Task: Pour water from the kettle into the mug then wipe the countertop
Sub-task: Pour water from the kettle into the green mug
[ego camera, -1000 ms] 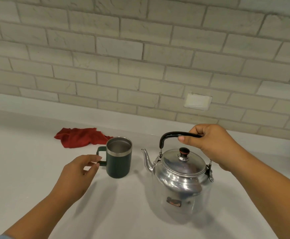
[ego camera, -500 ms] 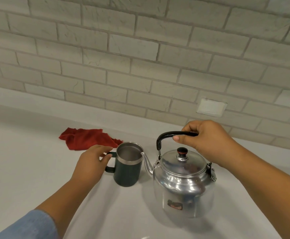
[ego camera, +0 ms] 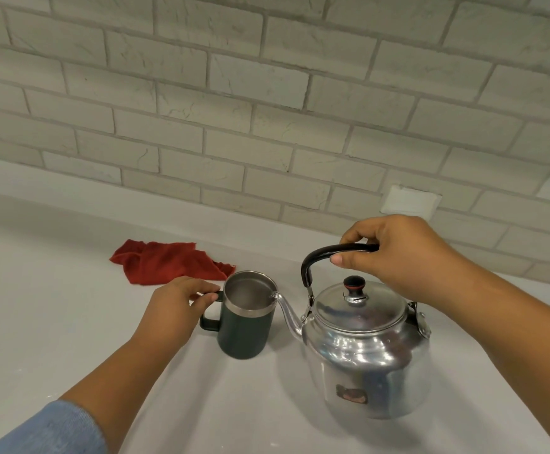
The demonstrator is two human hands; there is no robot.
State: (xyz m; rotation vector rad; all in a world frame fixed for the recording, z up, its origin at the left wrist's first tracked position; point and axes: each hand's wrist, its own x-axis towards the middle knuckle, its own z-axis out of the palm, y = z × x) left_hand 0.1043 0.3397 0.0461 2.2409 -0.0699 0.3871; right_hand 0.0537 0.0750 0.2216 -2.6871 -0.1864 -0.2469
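Pouring not started: right hand [ego camera: 401,257] grasps shiny metal kettle [ego camera: 365,348], left hand [ego camera: 172,309] holds dark green mug [ego camera: 246,319]; red cloth [ego camera: 169,262] unused

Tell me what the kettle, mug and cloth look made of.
Kettle: polished metal, likely aluminium or steel, mirror reflections; black handle looks plastic. Mug: dark green matte coating outside, brushed steel rim and lining. Red cloth: soft woven fabric, crumpled with frayed edges.
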